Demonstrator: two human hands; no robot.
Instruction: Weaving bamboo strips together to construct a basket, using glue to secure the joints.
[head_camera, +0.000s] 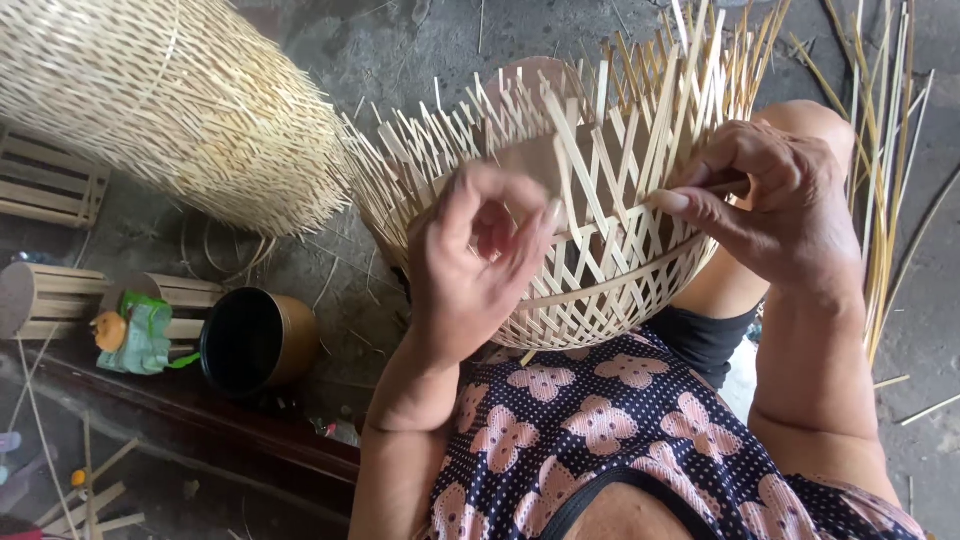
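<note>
Here, the left hand (475, 265) pinches a pale bamboo strip on the half-woven, open-lattice bamboo basket (590, 270). The right hand (770, 205) grips another thin strip at the rim. A finished tall woven basket (170, 100) lies nearby.

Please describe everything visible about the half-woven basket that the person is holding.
The half-woven basket is made of pale, flat bamboo-like strips in an open lattice. Its rounded body rests tilted on the person's lap, and loose strip ends fan upward, unfinished. The left hand touches its near rim; the right hand pinches a strip.

Grey concrete floor (400, 50), littered with thin bamboo strips (890, 150). A dark wooden beam (200, 420) crosses lower left. Light seems soft daylight.
</note>
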